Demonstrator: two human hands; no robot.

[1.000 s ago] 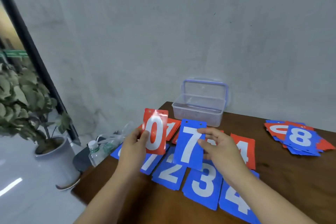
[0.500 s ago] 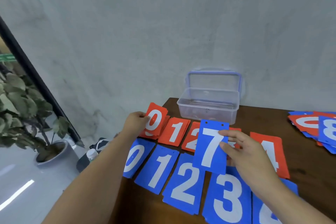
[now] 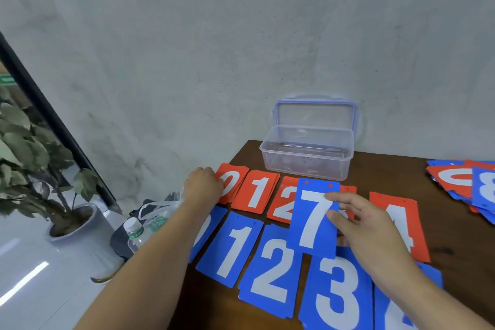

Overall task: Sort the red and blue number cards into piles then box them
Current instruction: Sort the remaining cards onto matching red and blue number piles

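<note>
Blue number card with a white 7 (image 3: 316, 218) is up off the table, tilted toward the camera, hanging over the two rows and covering most of a red stack behind it; right hand (image 3: 367, 225) pinches its right edge, forefinger and thumb on the face, other fingers hidden behind. Left hand (image 3: 203, 185) is at the far-left end; fingers curled on the left edge of the red zero card (image 3: 233, 182), which lies on top of its stack; I read that as a light pinch, not certain. Far row runs from it: red 1 stack (image 3: 257, 191), red 2 stack (image 3: 284, 201), then red 4 stack (image 3: 399, 222) past the held card. Near row: blue 0 (image 3: 206, 228) mostly under the left forearm, blue 1 (image 3: 233, 249), blue 2 (image 3: 270, 268), blue 3 (image 3: 337, 295), blue 4 (image 3: 401, 311) cut by the frame edge. Mixed red-and-blue unsorted heap (image 3: 466, 182) sits well apart at the right edge; clear plastic box (image 3: 305, 161) stands behind the red row by the wall, lid up, no cards in it. All on a dark wooden table (image 3: 455, 236); water bottle (image 3: 134, 233) and potted plant (image 3: 26, 155) are off to the left, below table level.

Step, as I judge it: mid-sort, boxing not started. Next move calls for carrying the 7 right along the near row, beyond blue 4 with room left for 5 and 6, and laying it flat; left hand needs to let go of the zero.
</note>
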